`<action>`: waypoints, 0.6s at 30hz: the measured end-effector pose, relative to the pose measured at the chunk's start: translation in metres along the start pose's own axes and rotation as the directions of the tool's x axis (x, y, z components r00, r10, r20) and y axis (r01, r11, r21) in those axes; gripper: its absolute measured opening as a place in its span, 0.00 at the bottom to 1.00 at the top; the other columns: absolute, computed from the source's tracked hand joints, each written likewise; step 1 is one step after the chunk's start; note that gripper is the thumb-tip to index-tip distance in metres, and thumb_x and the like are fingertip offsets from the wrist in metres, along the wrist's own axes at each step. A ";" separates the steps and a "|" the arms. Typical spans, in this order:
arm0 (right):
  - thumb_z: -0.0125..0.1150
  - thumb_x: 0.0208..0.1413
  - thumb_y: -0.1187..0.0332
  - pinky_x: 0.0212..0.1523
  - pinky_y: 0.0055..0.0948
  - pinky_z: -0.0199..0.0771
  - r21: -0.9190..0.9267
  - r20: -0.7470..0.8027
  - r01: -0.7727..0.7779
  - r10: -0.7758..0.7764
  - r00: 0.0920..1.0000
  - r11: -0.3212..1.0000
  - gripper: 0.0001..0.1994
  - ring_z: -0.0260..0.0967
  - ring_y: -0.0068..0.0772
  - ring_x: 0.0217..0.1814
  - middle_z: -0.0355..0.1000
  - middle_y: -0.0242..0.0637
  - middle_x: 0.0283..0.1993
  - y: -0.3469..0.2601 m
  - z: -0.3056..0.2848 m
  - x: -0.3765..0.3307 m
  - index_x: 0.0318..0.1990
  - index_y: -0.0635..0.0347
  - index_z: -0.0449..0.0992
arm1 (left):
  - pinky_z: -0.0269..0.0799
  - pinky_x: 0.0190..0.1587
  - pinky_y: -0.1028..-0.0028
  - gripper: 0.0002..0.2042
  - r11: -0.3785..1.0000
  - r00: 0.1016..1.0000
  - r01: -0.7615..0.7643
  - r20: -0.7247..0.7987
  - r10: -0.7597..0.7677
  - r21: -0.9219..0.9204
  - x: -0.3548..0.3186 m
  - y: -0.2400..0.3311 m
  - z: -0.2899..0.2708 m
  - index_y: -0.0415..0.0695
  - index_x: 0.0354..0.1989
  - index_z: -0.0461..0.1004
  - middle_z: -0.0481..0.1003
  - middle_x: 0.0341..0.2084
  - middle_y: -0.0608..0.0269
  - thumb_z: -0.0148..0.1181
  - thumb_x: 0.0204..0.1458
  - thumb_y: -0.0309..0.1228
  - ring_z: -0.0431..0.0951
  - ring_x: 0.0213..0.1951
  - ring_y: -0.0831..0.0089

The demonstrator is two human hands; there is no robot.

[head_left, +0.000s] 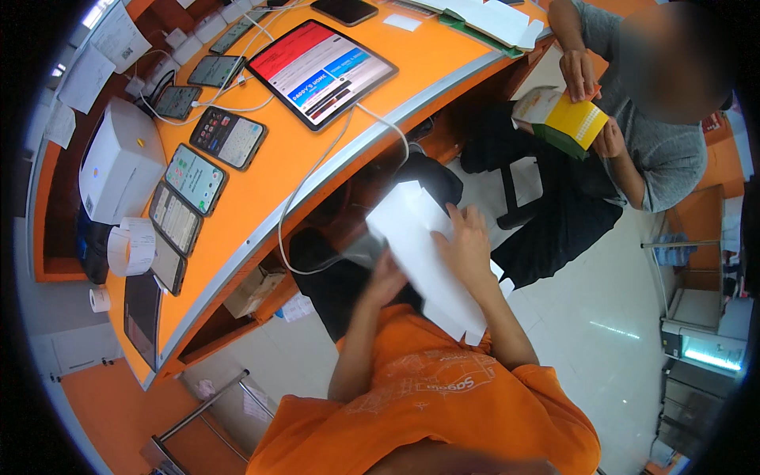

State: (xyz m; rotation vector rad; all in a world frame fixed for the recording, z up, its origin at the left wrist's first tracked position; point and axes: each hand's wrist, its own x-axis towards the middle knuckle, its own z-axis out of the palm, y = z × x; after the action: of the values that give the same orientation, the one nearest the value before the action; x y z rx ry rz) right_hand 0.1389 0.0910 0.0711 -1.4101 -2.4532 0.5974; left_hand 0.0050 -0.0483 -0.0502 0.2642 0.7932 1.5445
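Note:
A white folded cardboard box (416, 249) with loose flaps is held over my lap, tilted, one end toward the counter. My left hand (385, 279), slightly blurred, grips its left edge, with the fingers partly hidden. On the opposite edge, my right hand (465, 244) is bent round the cardboard, its thumb and fingers on the upper right side. Both hands are off the counter, in front of my orange shirt.
An orange counter (261, 170) curves along the left, bearing a tablet (321, 71), several phones, cables, a white printer (123, 162) and a paper roll (131, 247). Green and white cardboard (499, 28) lies at its far end. A seated person at right holds a yellow-green box (562, 119).

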 end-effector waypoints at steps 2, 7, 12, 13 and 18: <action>0.70 0.48 0.67 0.61 0.47 0.66 0.015 -0.070 0.156 -0.155 0.985 0.988 0.28 0.67 0.56 0.60 0.68 0.52 0.56 0.004 -0.001 0.005 0.58 0.65 0.72 | 0.71 0.62 0.62 0.33 1.000 1.000 -0.012 -0.002 0.012 0.025 0.000 0.004 0.006 0.48 0.74 0.51 0.63 0.66 0.57 0.59 0.63 0.31 0.67 0.64 0.64; 0.68 0.47 0.71 0.61 0.46 0.64 0.170 -0.020 0.103 -0.101 0.995 0.980 0.24 0.66 0.54 0.59 0.69 0.50 0.53 0.006 0.006 0.010 0.53 0.67 0.74 | 0.74 0.59 0.66 0.31 0.997 0.994 0.063 -0.092 -0.057 0.055 -0.001 0.034 0.025 0.45 0.71 0.56 0.67 0.62 0.59 0.60 0.61 0.26 0.72 0.59 0.67; 0.65 0.48 0.76 0.54 0.41 0.70 0.269 0.007 0.094 -0.100 0.995 0.958 0.22 0.69 0.53 0.53 0.70 0.50 0.51 0.002 0.010 0.007 0.53 0.68 0.74 | 0.74 0.52 0.74 0.21 0.984 0.996 -0.028 -0.082 0.043 0.174 0.002 0.043 0.038 0.41 0.64 0.64 0.73 0.52 0.63 0.57 0.64 0.30 0.75 0.51 0.75; 0.64 0.48 0.77 0.53 0.40 0.71 0.242 -0.018 0.150 -0.151 0.988 0.958 0.22 0.70 0.53 0.52 0.70 0.50 0.50 -0.001 0.010 0.005 0.54 0.69 0.74 | 0.73 0.54 0.72 0.19 0.979 0.994 -0.007 -0.109 0.030 0.205 0.004 0.043 0.036 0.39 0.63 0.66 0.73 0.53 0.61 0.55 0.65 0.29 0.75 0.52 0.73; 0.62 0.56 0.70 0.56 0.48 0.67 0.006 0.008 0.393 -0.393 0.919 0.920 0.22 0.67 0.53 0.57 0.70 0.53 0.52 -0.024 0.002 -0.012 0.58 0.66 0.73 | 0.73 0.52 0.73 0.14 0.982 0.975 0.024 -0.222 0.019 0.190 0.014 0.036 0.027 0.38 0.56 0.74 0.78 0.46 0.63 0.52 0.67 0.31 0.77 0.47 0.74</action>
State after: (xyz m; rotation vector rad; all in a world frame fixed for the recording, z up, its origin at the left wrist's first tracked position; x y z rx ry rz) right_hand 0.1261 0.0695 0.0799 -0.8682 -2.6331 0.5140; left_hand -0.0091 -0.0245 -0.0123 0.2322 1.1222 1.5135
